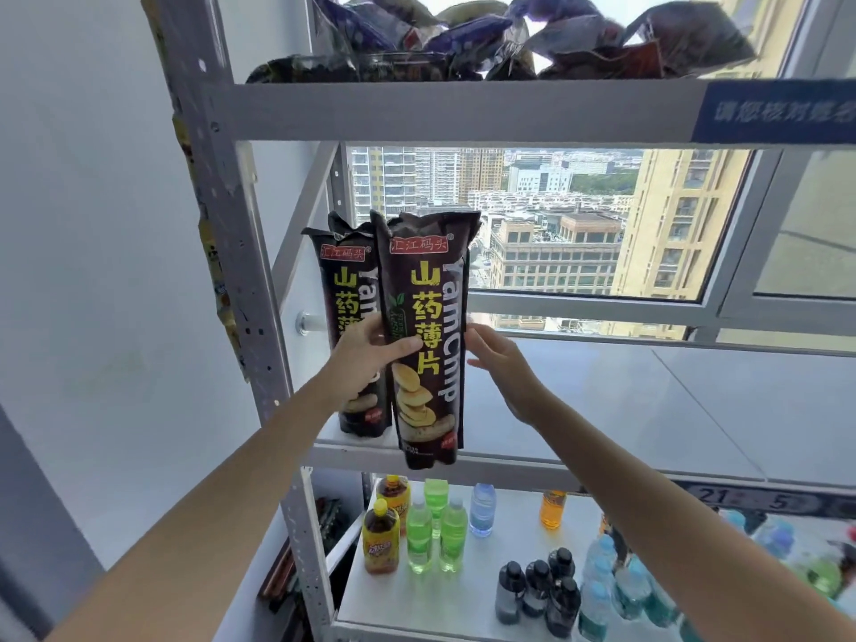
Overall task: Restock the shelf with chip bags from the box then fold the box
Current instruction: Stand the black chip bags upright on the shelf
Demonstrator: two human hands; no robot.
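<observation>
A tall dark yam chip bag [428, 335] with yellow lettering is held upright at the front edge of the middle shelf [602, 410]. My left hand [366, 359] grips its left side, thumb across the front. My right hand [500, 368] touches its right side with fingers spread. A second identical chip bag [345, 289] stands on the shelf just behind and to the left, partly hidden by my left hand. The box is out of view.
The top shelf [463, 111] carries a pile of dark snack bags [509, 39]. Below, a lower shelf [486, 595] holds several drink bottles [431, 535]. A grey upright post [231, 224] stands at left, a window behind.
</observation>
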